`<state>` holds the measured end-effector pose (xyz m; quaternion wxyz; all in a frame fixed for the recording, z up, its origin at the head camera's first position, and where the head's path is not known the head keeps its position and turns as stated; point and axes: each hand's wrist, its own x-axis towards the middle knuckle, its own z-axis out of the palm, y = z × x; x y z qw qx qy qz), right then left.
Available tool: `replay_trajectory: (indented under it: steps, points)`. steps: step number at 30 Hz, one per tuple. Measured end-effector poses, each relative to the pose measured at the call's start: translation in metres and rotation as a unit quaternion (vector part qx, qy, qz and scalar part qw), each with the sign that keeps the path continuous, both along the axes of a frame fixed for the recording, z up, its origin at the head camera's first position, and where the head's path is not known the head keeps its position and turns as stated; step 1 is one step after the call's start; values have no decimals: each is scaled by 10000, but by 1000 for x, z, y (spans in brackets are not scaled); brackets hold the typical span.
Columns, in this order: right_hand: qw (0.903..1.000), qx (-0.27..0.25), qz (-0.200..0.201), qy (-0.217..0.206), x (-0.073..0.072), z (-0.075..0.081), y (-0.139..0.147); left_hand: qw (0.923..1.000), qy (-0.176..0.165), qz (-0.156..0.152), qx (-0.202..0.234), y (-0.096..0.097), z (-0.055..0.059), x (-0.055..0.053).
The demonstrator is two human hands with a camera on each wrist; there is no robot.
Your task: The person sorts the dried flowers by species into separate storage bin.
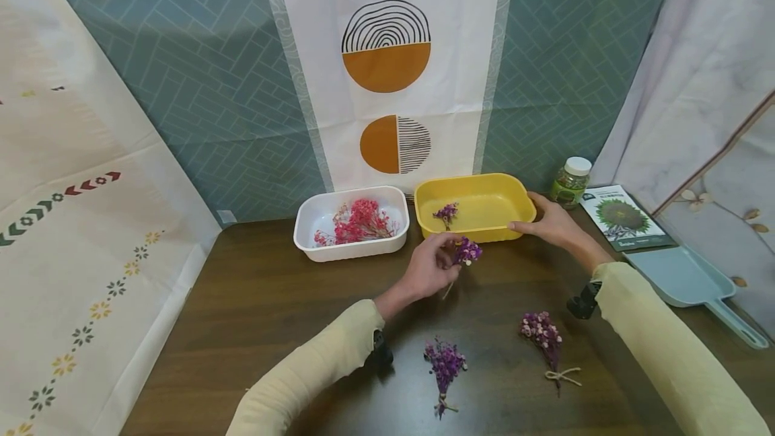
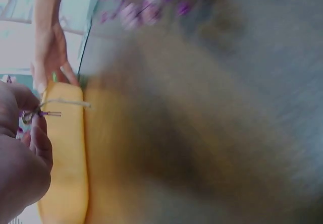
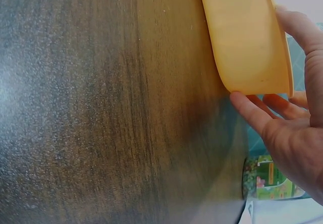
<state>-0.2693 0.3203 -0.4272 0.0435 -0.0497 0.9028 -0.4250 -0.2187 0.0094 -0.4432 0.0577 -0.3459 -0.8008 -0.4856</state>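
My left hand (image 1: 431,266) pinches a small bunch of purple dried flowers (image 1: 468,251) by its stems, just in front of the yellow tray (image 1: 484,235). In the left wrist view, twine (image 2: 65,102) and stem ends poke out past the fingertips. My right hand (image 1: 552,222) grips the tray's right end, thumb along the front rim and fingers round the end wall. Another purple bunch (image 1: 447,212) lies inside at the tray's left. Two more bunches rest on the table nearer me: a purple one (image 1: 445,363) and a paler one (image 1: 541,335) tied with a twine bow.
Left of the yellow tray stands a white tray (image 1: 357,249) with pink-red dried flowers (image 1: 363,219). At the back right are a white-lidded jar (image 1: 570,182), a printed packet with a green round plant (image 1: 626,217) and a pale blue dustpan (image 1: 684,278). Fabric hangs behind the wooden table (image 1: 254,308).
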Motion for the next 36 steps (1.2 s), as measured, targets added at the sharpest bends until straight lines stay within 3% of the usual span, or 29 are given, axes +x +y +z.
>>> replay_trajectory:
  steps: [8,15,21,28,36]
  points:
    - [10000,30,-9,23,-1,0,1,9993,-98,-279,-244,4,22,-28]
    - [10000,-1,-52,4,-2,-1,4,9985,17,-150,-521,14,48,-55]
    - [10000,-32,-16,93,-2,-3,3,9954,81,-81,-956,23,66,-71]
    - [9999,1,13,131,-2,-1,0,9890,-78,112,-1475,35,67,-85]
    - [9999,-93,-19,91,-2,-1,2,9794,58,242,-2005,43,60,-97]
